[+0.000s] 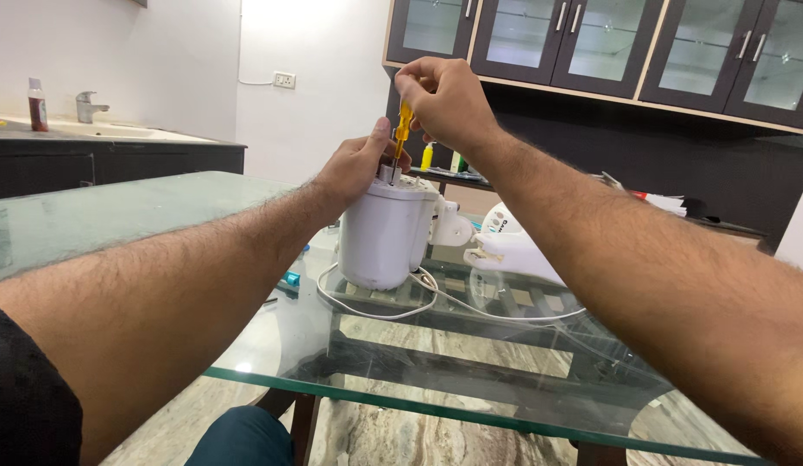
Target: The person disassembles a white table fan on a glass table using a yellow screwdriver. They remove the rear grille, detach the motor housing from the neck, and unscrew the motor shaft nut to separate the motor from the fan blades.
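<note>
White plastic appliance housing (386, 235), shaped like an upright drum, stands on a glass table (470, 393), near the middle of the view, with its white cord (380, 309) looped on the glass just beside it. The left hand (360, 166) rests on top of the housing, fingers curled close together around its upper rim to steady it. The right hand (444, 102) is above it, fingertips pinching the handle of a yellow screwdriver (403, 127) held upright, tip down into the top of the housing. Judging from this, a screw on top is being worked; the next move calls for keeping the tip seated and the housing held firm while the handle is twisted.

Another white appliance part (515, 250) lies on the glass just behind the housing. A small yellow bottle (427, 156) stands on a dark shelf beyond. Far left, a small red-brown bottle (38, 104) with a pale cap stands on a counter near a tap (87, 105). A white wall socket (285, 80) sits on the pale wall. Dark cabinets with glass doors (608, 43) hang above.
</note>
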